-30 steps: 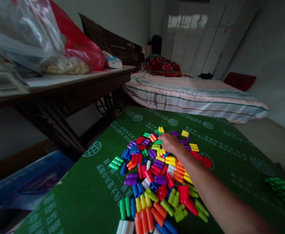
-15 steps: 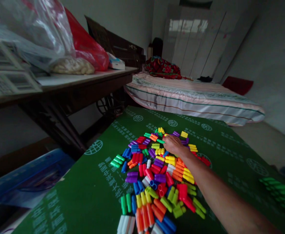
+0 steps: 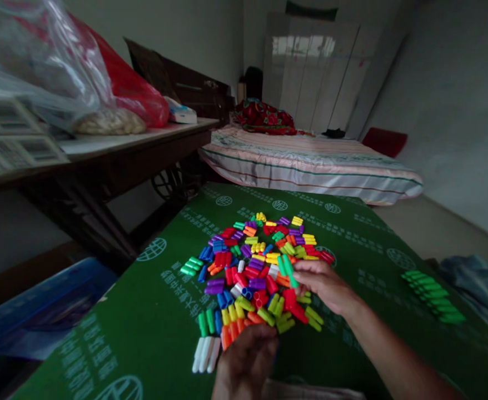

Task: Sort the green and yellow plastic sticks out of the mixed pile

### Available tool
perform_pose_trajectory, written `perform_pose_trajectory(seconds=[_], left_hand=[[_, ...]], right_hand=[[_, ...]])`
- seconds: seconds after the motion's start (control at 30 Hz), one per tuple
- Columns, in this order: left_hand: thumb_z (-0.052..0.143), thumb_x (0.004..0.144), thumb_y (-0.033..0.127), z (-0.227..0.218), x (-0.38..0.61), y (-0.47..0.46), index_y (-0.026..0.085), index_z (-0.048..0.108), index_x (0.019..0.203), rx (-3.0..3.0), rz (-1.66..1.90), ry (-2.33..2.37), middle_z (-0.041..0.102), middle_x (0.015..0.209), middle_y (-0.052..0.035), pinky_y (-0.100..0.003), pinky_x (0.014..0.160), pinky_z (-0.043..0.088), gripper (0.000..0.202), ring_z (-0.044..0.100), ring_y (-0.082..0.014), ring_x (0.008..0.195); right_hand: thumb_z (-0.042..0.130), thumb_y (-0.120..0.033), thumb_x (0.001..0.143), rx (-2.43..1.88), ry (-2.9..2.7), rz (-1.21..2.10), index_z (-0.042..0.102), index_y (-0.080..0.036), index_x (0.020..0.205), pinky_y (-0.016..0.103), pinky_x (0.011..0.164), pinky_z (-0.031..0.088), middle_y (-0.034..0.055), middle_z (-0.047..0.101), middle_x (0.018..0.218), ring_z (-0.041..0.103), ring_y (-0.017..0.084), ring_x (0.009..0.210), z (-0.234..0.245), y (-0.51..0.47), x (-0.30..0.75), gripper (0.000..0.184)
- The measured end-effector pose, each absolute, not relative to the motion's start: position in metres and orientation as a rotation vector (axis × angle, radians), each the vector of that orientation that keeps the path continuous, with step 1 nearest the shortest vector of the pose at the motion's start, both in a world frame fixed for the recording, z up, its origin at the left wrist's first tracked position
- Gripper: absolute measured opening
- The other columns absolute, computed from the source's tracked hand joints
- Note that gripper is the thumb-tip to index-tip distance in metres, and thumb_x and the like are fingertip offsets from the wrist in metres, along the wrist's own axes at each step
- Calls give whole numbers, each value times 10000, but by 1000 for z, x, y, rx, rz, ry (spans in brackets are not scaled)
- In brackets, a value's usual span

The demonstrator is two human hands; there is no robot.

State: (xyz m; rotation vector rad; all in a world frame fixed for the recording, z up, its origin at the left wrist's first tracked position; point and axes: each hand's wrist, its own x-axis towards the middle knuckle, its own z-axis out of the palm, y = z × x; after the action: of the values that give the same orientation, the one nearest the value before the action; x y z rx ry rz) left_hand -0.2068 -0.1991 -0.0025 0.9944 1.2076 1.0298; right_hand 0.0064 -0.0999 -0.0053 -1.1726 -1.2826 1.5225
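My right hand (image 3: 321,282) pinches a green bullet-shaped plastic building piece (image 3: 288,270) made of joined tubes, held just above the pile. My left hand (image 3: 247,355) is at the near edge of the pile with its fingers curled in; what lies inside them is hidden in shadow. Beside it a row of orange pieces (image 3: 229,332), capped by yellow pieces (image 3: 233,314), is partly covered. White pieces (image 3: 206,354) lie joined just left of that hand. Around both hands spread many loose pieces, such as purple pieces (image 3: 214,286) and red pieces (image 3: 296,305).
The pile lies on a green printed board (image 3: 156,316). A stack of green pieces (image 3: 433,296) sits at the board's right. To the left stands a table (image 3: 144,141) with plastic bags (image 3: 119,83); a blue container (image 3: 56,305) is below. A bed (image 3: 310,161) is behind.
My right hand has come back from the far side of the pile toward me, now with the green piece in its fingers. My left hand has entered at the bottom. The view has shifted rightward.
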Motion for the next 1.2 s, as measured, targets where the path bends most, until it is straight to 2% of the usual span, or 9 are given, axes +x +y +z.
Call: perform_pose_trajectory(seconds=[0.17,0.3,0.4,0.5,0.63,0.73,0.87,1.0,1.2], left_hand=[[754,656,487,11,-176,-178,177,684,959,846,1052,1169,706,974,-97,-275,652,526,439,652,-246,897],[750,685,406,10,-164,-173,148,667,781,821,987,1016,687,754,-48,-270,684,518,287,640,-170,718],[790,646,373,6,-164,-169,149,659,735,709,1050,996,673,707,-23,-272,683,527,274,633,-152,693],[821,602,372,6,-168,-166,154,668,749,620,1105,1027,682,736,-20,-272,645,539,303,642,-159,708],[845,549,369,8,-170,-166,148,675,733,567,1097,1081,668,697,-16,-239,579,517,334,624,-143,666],[835,559,387,5,-168,-169,143,680,719,589,1074,1126,652,693,-20,-217,569,498,330,595,-123,656],[818,568,417,0,-166,-172,157,694,738,624,1026,1153,647,706,-10,-197,540,476,334,561,-103,645],[805,576,431,-2,-163,-176,159,695,749,651,985,1154,664,707,-24,-203,530,474,341,585,-124,663],[814,580,387,-9,-162,-181,171,690,813,697,961,1128,685,751,-21,-218,585,508,341,606,-129,684]], right_hand=[[704,-451,721,-1123,-1278,1659,696,-139,816,229,543,436,15,644,691,582,105,564,-4,-156,0,326],[688,-485,713,-1123,-1321,1693,701,-137,790,243,543,439,16,634,654,576,111,550,-1,-180,-3,357],[677,-487,694,-1225,-1325,1679,716,-138,892,254,532,435,18,644,650,567,118,534,-9,-188,5,403],[652,-431,700,-1445,-1357,1453,709,-152,995,274,555,444,34,676,712,584,144,582,-25,-188,18,410],[592,-295,742,-1747,-1634,927,727,-194,962,294,624,443,40,693,744,601,175,654,-38,-185,26,276],[574,-244,772,-1859,-1853,689,729,-244,956,274,637,431,29,701,773,619,174,686,-33,-186,23,240],[560,-190,806,-1835,-1956,594,716,-261,1001,252,751,452,33,711,946,651,173,858,-25,-193,18,260],[535,-160,835,-1776,-2006,614,700,-258,1036,267,838,461,33,695,1025,644,178,957,-23,-202,13,278],[527,-110,813,-1711,-2064,582,690,-259,979,309,814,507,18,691,945,649,196,928,-20,-209,4,276]])
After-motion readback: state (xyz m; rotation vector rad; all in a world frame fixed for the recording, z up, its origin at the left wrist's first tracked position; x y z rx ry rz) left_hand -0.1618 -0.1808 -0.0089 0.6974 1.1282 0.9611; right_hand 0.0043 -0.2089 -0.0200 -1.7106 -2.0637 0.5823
